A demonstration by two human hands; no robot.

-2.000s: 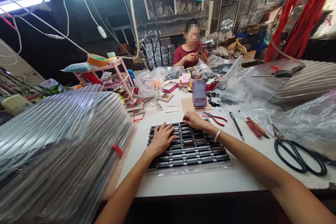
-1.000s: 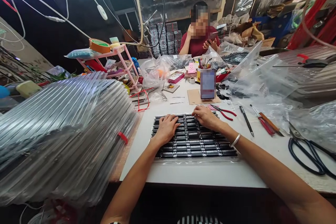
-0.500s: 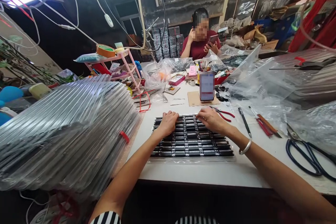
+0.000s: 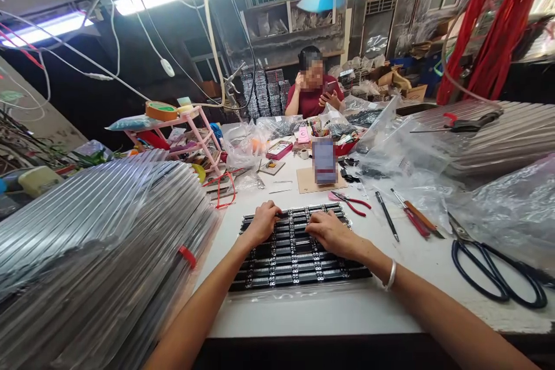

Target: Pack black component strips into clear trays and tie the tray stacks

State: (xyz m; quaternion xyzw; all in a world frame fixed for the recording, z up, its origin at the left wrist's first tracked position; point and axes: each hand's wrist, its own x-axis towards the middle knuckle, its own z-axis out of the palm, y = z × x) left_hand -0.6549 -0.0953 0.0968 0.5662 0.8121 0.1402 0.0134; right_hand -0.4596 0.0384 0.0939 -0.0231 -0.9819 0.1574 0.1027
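Observation:
Several rows of black strips with silvery, comb-like pins form a flat panel (image 4: 295,260) on the white table in front of me. Clear plastic shows along its near edge. My left hand (image 4: 262,224) rests over the panel's far left part, fingers curled and closed at a small dark piece whose kind I cannot make out. Over the middle-right rows, my right hand (image 4: 333,233) has its fingers bent and pressed together, fingertips down on the strips. What they grip, if anything, is hidden.
Clear plastic tubes (image 4: 108,231) are heaped at left. Red-handled pliers (image 4: 353,203), a black pen (image 4: 387,217), a craft knife (image 4: 422,218) and large scissors (image 4: 481,263) lie to the right. Beyond a propped phone (image 4: 325,162), a person (image 4: 312,92) sits holding another phone.
My view has tilted upward. The right hand has come from the panel's far edge inward onto its rows. My left hand has shifted slightly left and stays near the far edge.

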